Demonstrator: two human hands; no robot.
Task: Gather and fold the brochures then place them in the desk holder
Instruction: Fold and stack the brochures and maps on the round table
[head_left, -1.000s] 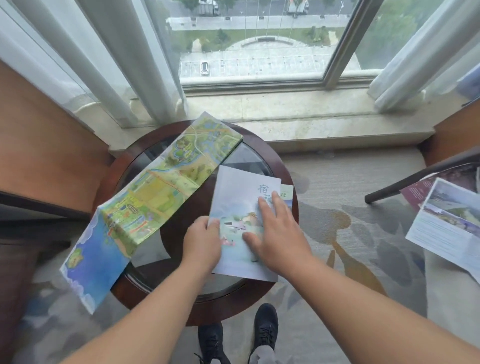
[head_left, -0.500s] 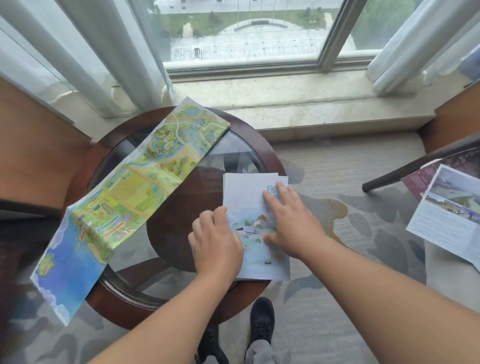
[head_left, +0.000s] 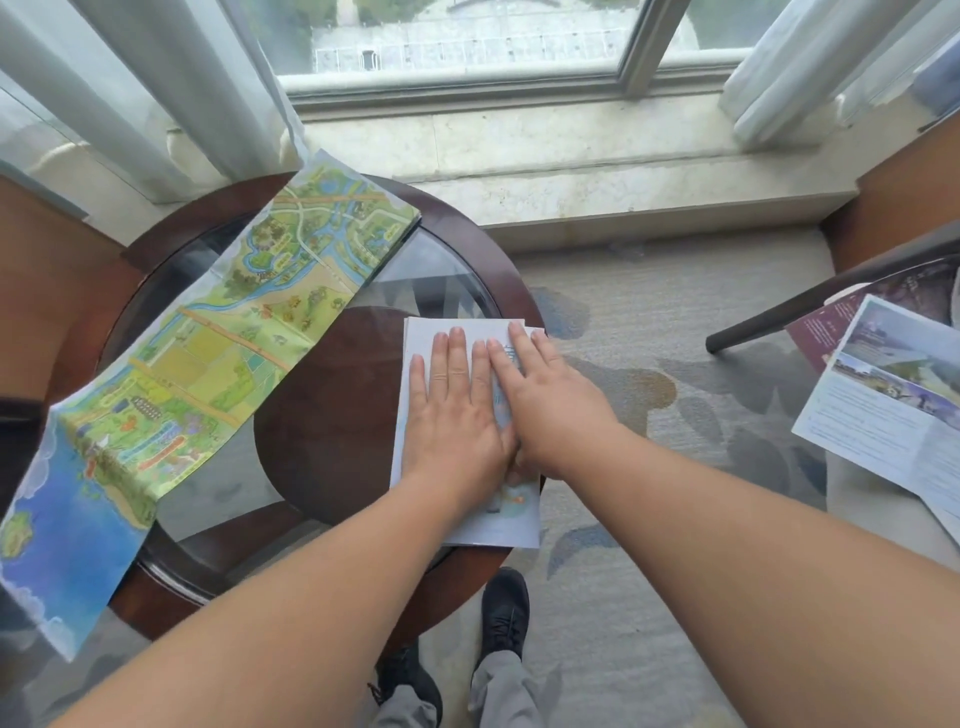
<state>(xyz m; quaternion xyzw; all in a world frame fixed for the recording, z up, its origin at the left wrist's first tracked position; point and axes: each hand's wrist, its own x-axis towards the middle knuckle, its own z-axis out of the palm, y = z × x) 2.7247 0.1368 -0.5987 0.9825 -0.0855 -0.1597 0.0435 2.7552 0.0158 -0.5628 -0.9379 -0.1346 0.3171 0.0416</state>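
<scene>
left hand (head_left: 453, 415) and right hand (head_left: 551, 400), fingers extended flat and nearly together, pressing down on the folded brochure (head_left: 470, 514) at the right edge of the round glass worktop (head_left: 441, 270). left of the fingers: unfolded map brochure (head_left: 208, 364), overhanging the rim. far right: more brochures (head_left: 893, 410).

Green-and-blue map (head_left: 208, 374), pale blue brochure (head_left: 514, 525)

Round glass-topped table (head_left: 483, 254); long map (head_left: 208, 364) overhanging left edge; folded brochure (head_left: 514, 525) at right edge.
</scene>
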